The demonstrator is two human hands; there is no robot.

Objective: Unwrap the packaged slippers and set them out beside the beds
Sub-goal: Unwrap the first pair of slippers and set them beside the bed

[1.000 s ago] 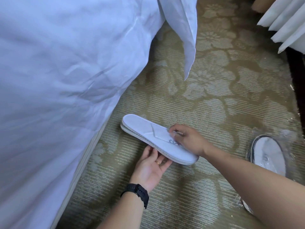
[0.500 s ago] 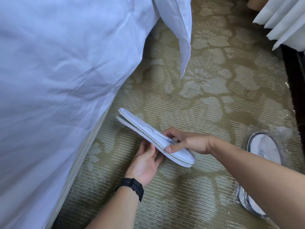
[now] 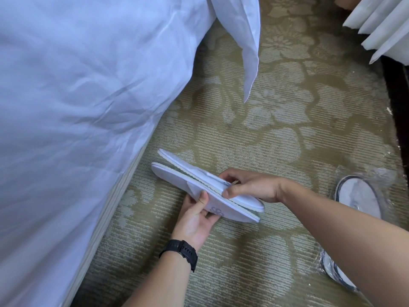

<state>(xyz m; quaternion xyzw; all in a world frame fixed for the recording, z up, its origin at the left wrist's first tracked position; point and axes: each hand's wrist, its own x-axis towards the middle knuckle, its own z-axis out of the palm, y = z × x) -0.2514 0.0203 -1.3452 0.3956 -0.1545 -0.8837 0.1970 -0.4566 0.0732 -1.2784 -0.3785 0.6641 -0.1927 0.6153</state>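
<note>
You've got the two flat white cloth slippers fanned apart, one in each hand, just above the olive floral-patterned carpet [image 3: 276, 134] beside the bed.

Your left hand [image 3: 194, 220], with the black wristwatch [image 3: 181, 252] on its wrist, has its grip closed on the lower white slipper [image 3: 177, 180], thumb pressed on the strap near the printed logo. Your right hand [image 3: 250, 187] pinches the upper white slipper [image 3: 234, 192], which tilts up and away at its far end while the two near ends stay close. The rumpled white bed cover [image 3: 84, 89] hangs just to the left. A second pair of slippers in a clear plastic wrapper [image 3: 356, 196] lies on the carpet to your right, partly hidden behind your forearm.
</note>
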